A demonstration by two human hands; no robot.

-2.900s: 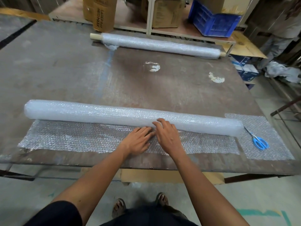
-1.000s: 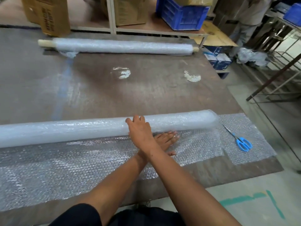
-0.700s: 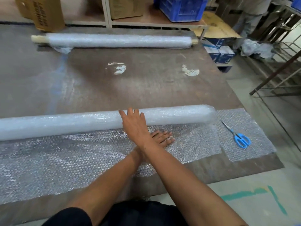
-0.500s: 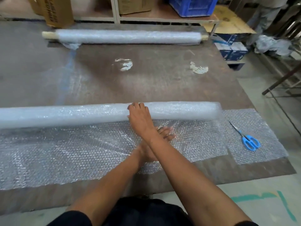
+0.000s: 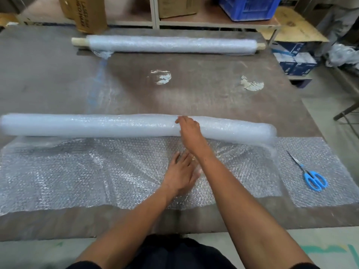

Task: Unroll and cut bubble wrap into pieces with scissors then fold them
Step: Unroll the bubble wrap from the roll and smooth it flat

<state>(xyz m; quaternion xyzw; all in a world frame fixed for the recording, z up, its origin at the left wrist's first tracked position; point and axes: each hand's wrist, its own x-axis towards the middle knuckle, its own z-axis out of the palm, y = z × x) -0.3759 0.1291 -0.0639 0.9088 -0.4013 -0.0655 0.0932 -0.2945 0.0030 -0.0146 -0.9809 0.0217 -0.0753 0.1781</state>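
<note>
The long translucent roll of bubble wrap (image 5: pixel 116 125) has been pushed farther from the near edge of the brown table (image 5: pixel 194 90), so the flat unrolled sheet of bubble wrap (image 5: pixel 77 171) between the roll and that edge is now much deeper than it was a few seconds ago. By the look of it, enough length is laid out for a piece, and the cutting step is probably close.

The right hand (image 5: pixel 189 129) lies over the top of the roll near its middle, its grip wide, fingers stretched across the curve and pressing, not clasping. The left hand (image 5: pixel 179 173) rests flat on the sheet just nearer the body, also spread wide and holding nothing (its fingertips pass under the right forearm, so their ends are hidden). Creases fan out through the sheet from under this palm.

The blue-handled steel scissors (image 5: pixel 310 173) lie untouched toward the near right corner, on a separate cut rectangle of bubble wrap (image 5: pixel 330 152), well apart from both hands. A second roll on a pale core (image 5: pixel 171 44) lies along the far edge.
</note>
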